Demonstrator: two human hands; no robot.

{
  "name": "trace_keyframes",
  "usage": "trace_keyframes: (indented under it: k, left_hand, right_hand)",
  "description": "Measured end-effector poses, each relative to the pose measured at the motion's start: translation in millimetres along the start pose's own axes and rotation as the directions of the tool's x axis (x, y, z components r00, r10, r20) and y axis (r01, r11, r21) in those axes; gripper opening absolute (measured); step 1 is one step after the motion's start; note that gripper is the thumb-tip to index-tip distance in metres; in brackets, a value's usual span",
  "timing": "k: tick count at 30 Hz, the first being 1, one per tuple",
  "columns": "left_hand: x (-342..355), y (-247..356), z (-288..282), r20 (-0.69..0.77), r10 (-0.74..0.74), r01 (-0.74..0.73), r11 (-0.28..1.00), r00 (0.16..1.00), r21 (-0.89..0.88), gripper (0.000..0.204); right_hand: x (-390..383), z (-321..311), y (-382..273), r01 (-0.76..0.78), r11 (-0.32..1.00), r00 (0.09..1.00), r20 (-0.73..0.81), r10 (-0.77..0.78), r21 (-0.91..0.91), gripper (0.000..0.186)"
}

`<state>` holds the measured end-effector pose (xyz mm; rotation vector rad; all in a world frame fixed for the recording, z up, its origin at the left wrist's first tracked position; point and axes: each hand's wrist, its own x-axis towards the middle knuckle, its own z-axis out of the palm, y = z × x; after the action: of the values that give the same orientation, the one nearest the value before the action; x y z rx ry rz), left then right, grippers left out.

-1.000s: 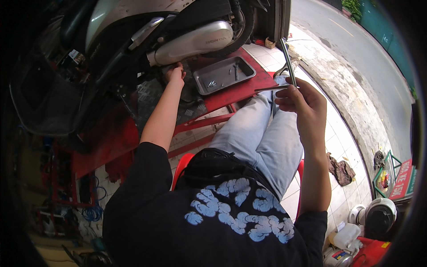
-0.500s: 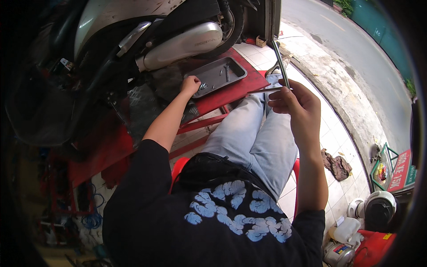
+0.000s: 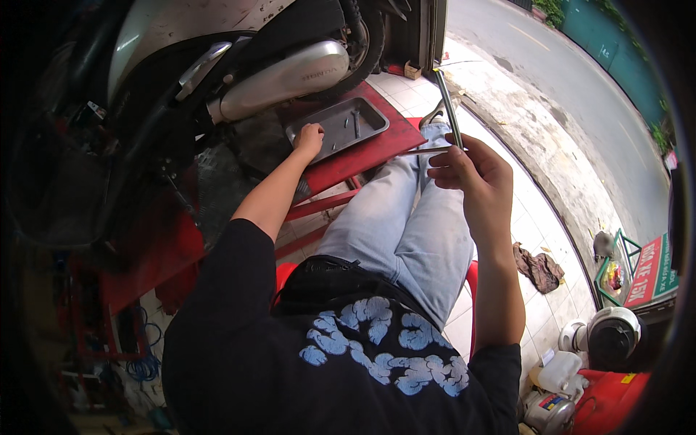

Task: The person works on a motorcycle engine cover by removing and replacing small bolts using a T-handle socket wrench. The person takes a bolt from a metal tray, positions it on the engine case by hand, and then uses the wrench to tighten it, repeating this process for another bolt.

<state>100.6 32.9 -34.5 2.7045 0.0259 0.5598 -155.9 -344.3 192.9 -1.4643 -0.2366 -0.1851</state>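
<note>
My left hand reaches over the left rim of a dark grey metal tray. Its fingers are curled together; whatever they hold, if anything, is hidden. In the tray lie a longer bolt and a few small screws. Raised above my right thigh, my right hand pinches a metal tool between thumb and fingers. The tool shows two slim bars that meet at an angle by my fingertips, one pointing away from me and a thinner one pointing left.
The tray rests on a red metal stand beneath a scooter, to my left and ahead. A crumpled brown rag lies on the tiled floor to my right. Containers and a sign are at lower right.
My left hand has curled further in over the tray, and small shiny screws seen beside its fingers no longer show. The whole view has shifted slightly; my right hand keeps its grip.
</note>
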Motion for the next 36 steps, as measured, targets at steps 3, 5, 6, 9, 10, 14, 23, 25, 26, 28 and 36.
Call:
trace_keyframes:
  k: [3, 5, 6, 9, 10, 14, 23, 25, 26, 28, 36]
  left_hand:
    - [6, -24, -11, -0.205, -0.118, 0.066, 0.968, 0.972, -0.244, 0.017]
    - [3, -25, -21, -0.192, -0.231, 0.129, 0.892, 0.954, -0.433, 0.017]
    - [1, -23, -26, -0.131, -0.315, 0.191, 0.804, 0.940, -0.563, 0.013]
    - [1, 5, -43, 0.243, -0.594, 0.462, 0.249, 0.767, -0.851, 0.009]
    - [0, 9, -49, 0.294, -0.568, 0.431, 0.120, 0.769, -0.894, 0.007]
    - [0, 6, -64, 0.249, -0.491, 0.223, -0.113, 0.834, -0.968, 0.005]
    - [7, 14, -56, 0.106, -0.499, 0.110, -0.022, 0.860, -0.994, 0.011]
    - [15, 11, -50, 0.220, -0.574, 0.102, -0.231, 0.789, -0.968, 0.012]
    - [22, 13, -46, 0.275, -0.597, 0.096, -0.314, 0.754, -0.945, 0.011]
    - [29, 17, -35, 0.354, -0.625, 0.077, -0.426, 0.696, -0.902, 0.013]
    - [44, 5, -14, 0.480, -0.594, 0.037, -0.603, 0.646, -0.797, 0.007]
  right_hand:
    - [0, 3, -3, 0.020, 0.999, 0.999, 0.034, -0.021, 0.030, 0.029]
    - [-1, 2, -3, 0.031, 0.999, 0.999, 0.039, -0.032, 0.033, 0.029]
    - [-1, 2, -3, 0.032, 0.999, 0.999, 0.038, -0.033, 0.031, 0.029]
    - [-2, -1, -2, 0.030, 1.000, 0.999, 0.026, -0.030, 0.010, 0.029]
    - [-3, -1, -3, 0.030, 1.000, 0.999, 0.027, -0.030, 0.004, 0.029]
    - [-5, 4, -7, 0.018, 0.999, 0.999, 0.047, -0.019, 0.030, 0.029]
    - [-5, -1, -6, 0.047, 0.999, 0.999, 0.025, -0.048, 0.014, 0.030]
    - [-4, 0, -5, 0.043, 0.999, 0.999, 0.026, -0.043, 0.003, 0.030]
    - [-4, 1, -5, 0.031, 0.999, 0.999, 0.027, -0.031, -0.004, 0.030]
    - [-5, 0, -6, 0.008, 1.000, 1.000, 0.022, -0.007, -0.023, 0.029]
    - [-5, -1, -7, 0.017, 1.000, 1.000, 0.023, -0.017, 0.000, 0.028]
